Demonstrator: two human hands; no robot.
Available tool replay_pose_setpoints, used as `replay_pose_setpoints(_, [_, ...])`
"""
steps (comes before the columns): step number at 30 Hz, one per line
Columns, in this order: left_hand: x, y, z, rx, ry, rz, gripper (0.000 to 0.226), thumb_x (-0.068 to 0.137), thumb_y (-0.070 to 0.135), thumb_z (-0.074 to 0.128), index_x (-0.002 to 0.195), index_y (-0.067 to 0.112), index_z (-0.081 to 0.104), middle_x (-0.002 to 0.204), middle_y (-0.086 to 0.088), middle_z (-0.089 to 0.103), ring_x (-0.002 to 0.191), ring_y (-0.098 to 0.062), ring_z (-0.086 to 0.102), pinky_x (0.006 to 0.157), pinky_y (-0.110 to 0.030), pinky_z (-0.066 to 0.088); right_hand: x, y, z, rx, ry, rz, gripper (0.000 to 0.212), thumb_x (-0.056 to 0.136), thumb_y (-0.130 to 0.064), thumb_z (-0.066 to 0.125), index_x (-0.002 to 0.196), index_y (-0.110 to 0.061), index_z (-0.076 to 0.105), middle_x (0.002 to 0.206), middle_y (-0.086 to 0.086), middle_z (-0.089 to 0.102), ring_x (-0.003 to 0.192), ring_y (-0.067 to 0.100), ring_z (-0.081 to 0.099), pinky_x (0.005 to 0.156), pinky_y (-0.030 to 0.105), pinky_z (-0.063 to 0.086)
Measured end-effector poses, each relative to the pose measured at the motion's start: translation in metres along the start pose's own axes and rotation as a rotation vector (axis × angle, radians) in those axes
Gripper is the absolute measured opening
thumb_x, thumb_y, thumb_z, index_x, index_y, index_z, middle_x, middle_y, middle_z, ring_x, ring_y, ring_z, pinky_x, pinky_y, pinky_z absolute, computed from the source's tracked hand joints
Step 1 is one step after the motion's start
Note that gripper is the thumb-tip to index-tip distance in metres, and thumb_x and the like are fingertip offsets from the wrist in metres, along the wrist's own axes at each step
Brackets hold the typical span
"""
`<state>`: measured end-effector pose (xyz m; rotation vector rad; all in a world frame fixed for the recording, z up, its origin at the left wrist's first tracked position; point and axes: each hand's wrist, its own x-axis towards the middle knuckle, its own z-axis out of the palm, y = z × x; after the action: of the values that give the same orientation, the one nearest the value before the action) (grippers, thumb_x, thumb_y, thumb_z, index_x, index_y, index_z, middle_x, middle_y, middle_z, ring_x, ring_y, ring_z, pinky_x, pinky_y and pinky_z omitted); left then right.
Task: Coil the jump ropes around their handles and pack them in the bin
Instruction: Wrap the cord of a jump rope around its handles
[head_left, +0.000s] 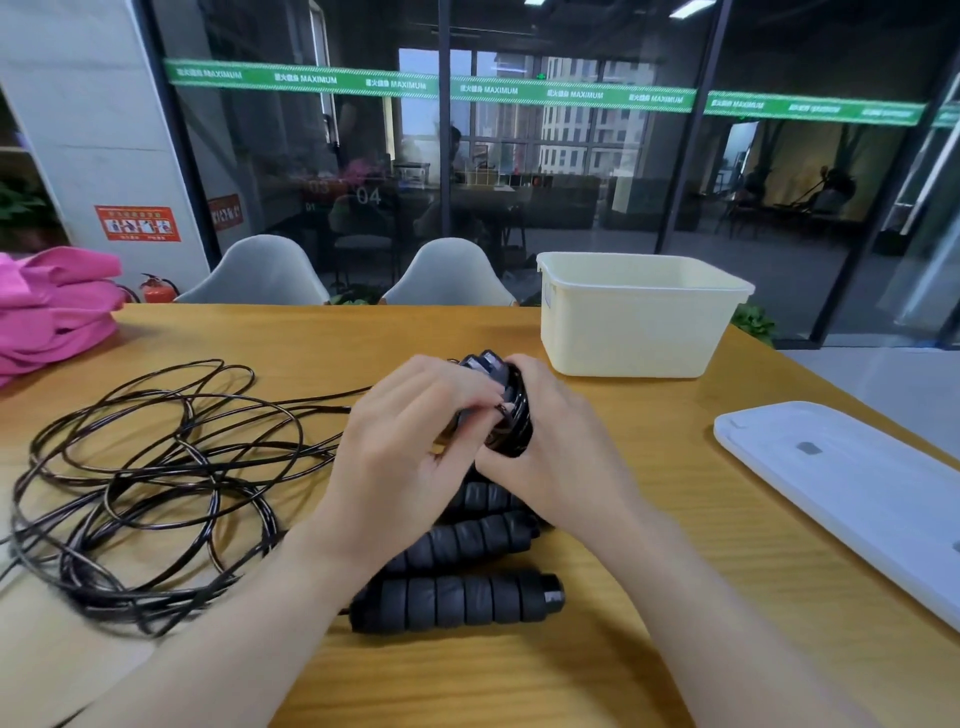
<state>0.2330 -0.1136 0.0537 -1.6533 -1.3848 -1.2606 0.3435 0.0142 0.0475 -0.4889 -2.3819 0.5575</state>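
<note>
A black bundle of handles (506, 410) with rope wound round it is gripped by both the left hand (410, 441) and the right hand (558, 441), above the table (649, 467). It is pointed away, toward the cream bin (634, 322). Loose rope (156, 478) is piled at the left.

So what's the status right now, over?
Both hands on the wound handle bundle: left hand, right hand. Loose rope still uncoiled. Bin open, lid beside it; path clear.
</note>
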Motion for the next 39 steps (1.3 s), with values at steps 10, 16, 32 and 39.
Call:
replay_pose_setpoints(10, [0.019,0.001,-0.014,-0.383,-0.103,-0.724,0.006,0.084,0.008,0.080,0.084,0.013,0.077,0.107,0.013,0.078,0.106,-0.006,0.071,0.090,-0.020,0.055,-0.009,-0.004,-0.009,-0.161,-0.139,-0.173,0.092,0.089,-0.072,0.028,0.166,-0.023,0.018,0.132,-0.012,0.047,0.103,0.007,0.050,0.073,0.027,0.037])
replay_pose_setpoints(16, [0.021,-0.007,-0.019,-0.562,-0.172,-0.956,0.017,0.079,0.011,0.083,0.071,0.024,0.076,0.097,0.010,0.073,0.092,-0.009,0.069,0.085,-0.030,0.051,-0.010,-0.002,-0.006,-0.103,-0.176,-0.162,0.074,0.102,-0.064,0.008,0.165,-0.029,0.024,0.141,-0.014,0.051,0.120,0.014,0.057,0.092,0.040,0.048])
replay_pose_setpoints(32, [0.014,-0.010,-0.015,-0.356,-0.121,-0.648,0.034,0.080,0.040,0.073,0.110,0.023,0.071,0.113,0.010,0.072,0.109,-0.007,0.068,0.089,-0.021,0.057,-0.002,0.009,-0.020,-0.035,-0.003,-0.155,0.056,0.108,-0.053,0.035,0.156,-0.025,0.039,0.137,-0.012,0.057,0.117,0.003,0.054,0.091,0.028,0.046])
replay_pose_setpoints(39, [0.010,-0.009,-0.007,-0.227,-0.044,-0.481,0.019,0.091,0.037,0.069,0.106,0.025,0.071,0.104,0.004,0.065,0.101,-0.020,0.062,0.080,-0.023,0.053,-0.001,0.010,-0.018,-0.026,0.085,-0.206,0.051,0.106,-0.048,0.036,0.147,-0.022,0.049,0.127,-0.012,0.060,0.108,0.006,0.058,0.082,0.025,0.047])
